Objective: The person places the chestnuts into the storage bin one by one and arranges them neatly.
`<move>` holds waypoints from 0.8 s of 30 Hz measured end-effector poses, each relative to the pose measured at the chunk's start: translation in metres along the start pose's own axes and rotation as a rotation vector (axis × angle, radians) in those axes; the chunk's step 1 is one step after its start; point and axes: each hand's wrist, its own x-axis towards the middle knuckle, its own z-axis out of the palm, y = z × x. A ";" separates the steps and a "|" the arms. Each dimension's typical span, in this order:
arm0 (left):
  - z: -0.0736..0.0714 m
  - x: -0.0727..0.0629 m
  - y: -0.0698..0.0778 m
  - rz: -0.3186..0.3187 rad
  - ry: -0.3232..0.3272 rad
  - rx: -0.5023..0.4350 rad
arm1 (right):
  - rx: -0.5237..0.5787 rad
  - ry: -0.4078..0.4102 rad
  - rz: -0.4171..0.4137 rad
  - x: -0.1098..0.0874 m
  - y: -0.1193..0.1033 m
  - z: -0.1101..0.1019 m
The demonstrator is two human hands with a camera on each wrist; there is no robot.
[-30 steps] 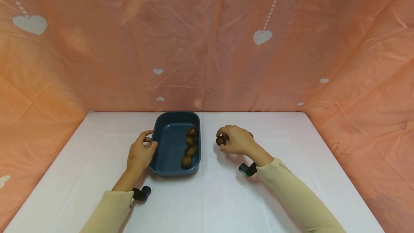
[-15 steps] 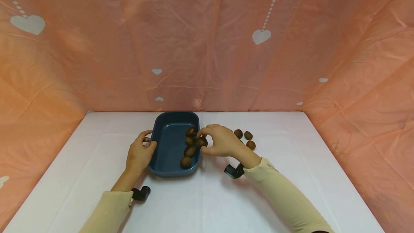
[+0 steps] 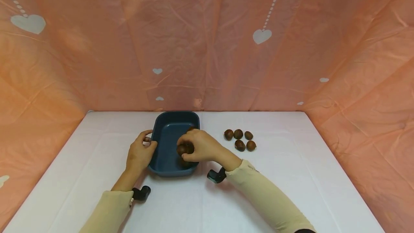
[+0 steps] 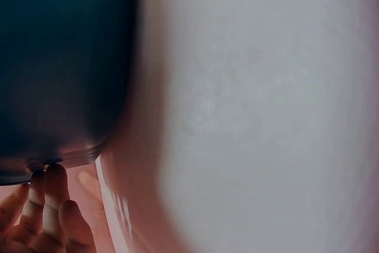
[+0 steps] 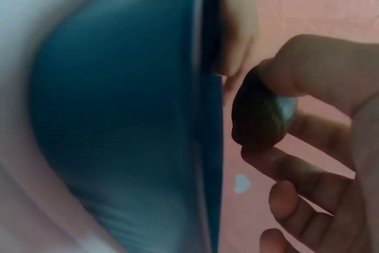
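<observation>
A deep dark-blue rectangular dish (image 3: 164, 154) stands on the white table at centre left. At its left rim, my left hand (image 3: 139, 155) holds the edge, thumb over the rim and fingers outside; in the left wrist view, fingertips (image 4: 56, 176) touch the dish. My right hand (image 3: 205, 147) is above the dish's right half, pinching a brown chestnut (image 5: 260, 114) between thumb and fingers. Part of one chestnut (image 3: 192, 128) shows behind that hand and another (image 3: 185, 162) below it; the hand hides the others in the dish.
Several loose chestnuts (image 3: 239, 145) lie in two short rows on the table, right of the dish. An orange-pink cloth (image 3: 207, 64) with white hearts hangs behind the table (image 3: 291, 190) and along both sides.
My right hand has carried the chestnut leftward from the table, across the right rim, to above the dish. The loose chestnuts it covered are now visible. My left hand and the dish stay put.
</observation>
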 end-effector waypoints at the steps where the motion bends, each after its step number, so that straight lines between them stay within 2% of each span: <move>1: 0.000 0.000 0.000 0.001 0.001 -0.002 | -0.005 -0.004 -0.003 0.002 0.000 0.003; 7: 0.000 0.000 0.000 0.006 -0.007 -0.004 | -0.039 -0.048 0.003 0.012 -0.001 0.017; 14: 0.002 0.000 -0.002 0.011 0.001 -0.011 | -0.026 -0.115 0.021 0.019 0.000 0.030; 24: 0.002 0.000 -0.002 -0.001 -0.003 -0.007 | -0.081 -0.151 0.062 0.024 0.002 0.039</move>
